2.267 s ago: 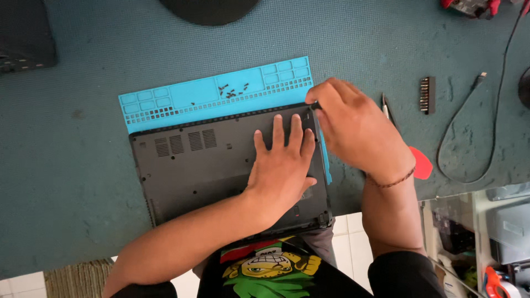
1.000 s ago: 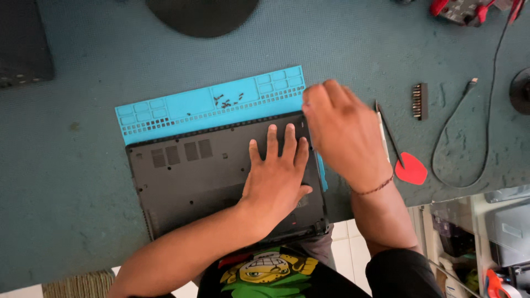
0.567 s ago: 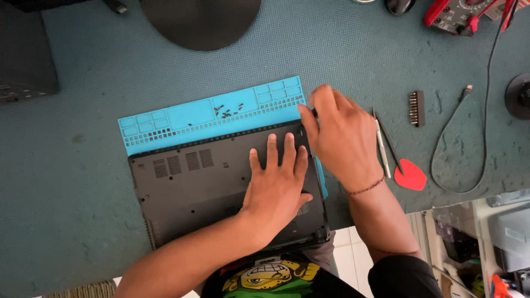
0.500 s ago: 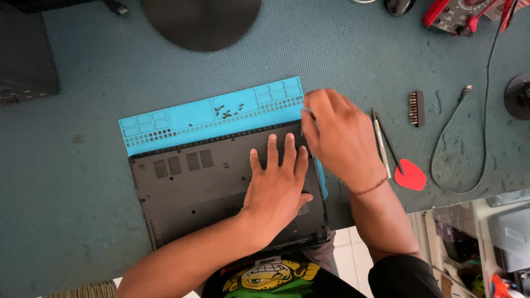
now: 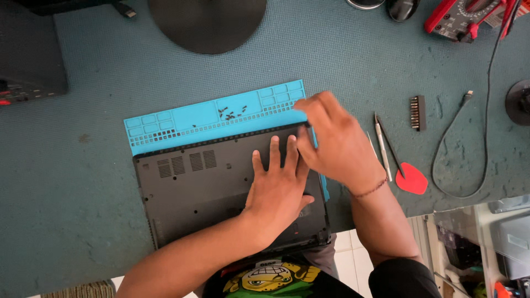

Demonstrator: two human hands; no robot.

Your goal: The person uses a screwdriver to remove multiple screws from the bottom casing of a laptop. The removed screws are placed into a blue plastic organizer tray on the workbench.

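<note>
Bracing an upturned laptop (image 5: 221, 193) while working its 1 o'clock corner.
Left hand (image 5: 279, 190) lies flat and spread on the base; right hand (image 5: 334, 140) curls over the corner, its grasp hidden. Risk: slipping there could scatter the loose screws (image 5: 232, 113) on the blue mat (image 5: 182, 118) at 12 o'clock.

Red pick (image 5: 412, 179), bit strip (image 5: 417, 112), cable (image 5: 469, 149), multimeter (image 5: 461, 16) w/ leads.
</note>
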